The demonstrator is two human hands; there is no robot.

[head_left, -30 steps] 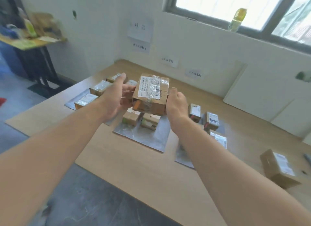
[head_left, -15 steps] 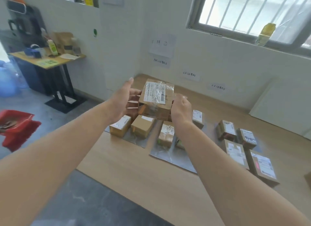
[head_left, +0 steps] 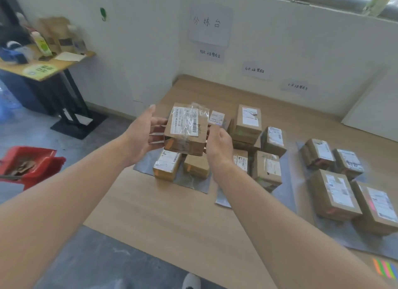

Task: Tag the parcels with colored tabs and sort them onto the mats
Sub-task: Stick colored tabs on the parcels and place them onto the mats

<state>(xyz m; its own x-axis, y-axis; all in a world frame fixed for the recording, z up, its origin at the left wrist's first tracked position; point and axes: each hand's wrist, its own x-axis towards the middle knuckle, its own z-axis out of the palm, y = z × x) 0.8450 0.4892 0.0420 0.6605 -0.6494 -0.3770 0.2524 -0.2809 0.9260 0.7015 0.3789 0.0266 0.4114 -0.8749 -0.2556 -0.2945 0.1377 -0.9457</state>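
I hold a taped cardboard parcel point(head_left: 185, 129) with a white barcode label in the air above the left grey mat point(head_left: 146, 163). My left hand point(head_left: 142, 138) grips its left side, thumb up and fingers underneath. My right hand point(head_left: 219, 146) grips its right side. Two small parcels point(head_left: 167, 165) lie on that mat below it. Several more parcels point(head_left: 267, 170) sit on the middle mat point(head_left: 221, 199). Others point(head_left: 333, 194) lie on the right mat point(head_left: 353, 237). A pad of colored tabs point(head_left: 386, 268) lies at the table's right front edge.
The wooden table point(head_left: 168, 219) stands against a white wall with paper signs point(head_left: 210, 23). A red bin point(head_left: 28, 166) sits on the floor at left. A side desk point(head_left: 43, 66) with bottles stands further back. White boards point(head_left: 374, 110) lean on the wall at right.
The view swung left and dropped toward the table. The parcel stays between both hands and now hangs lower, over the left mat.
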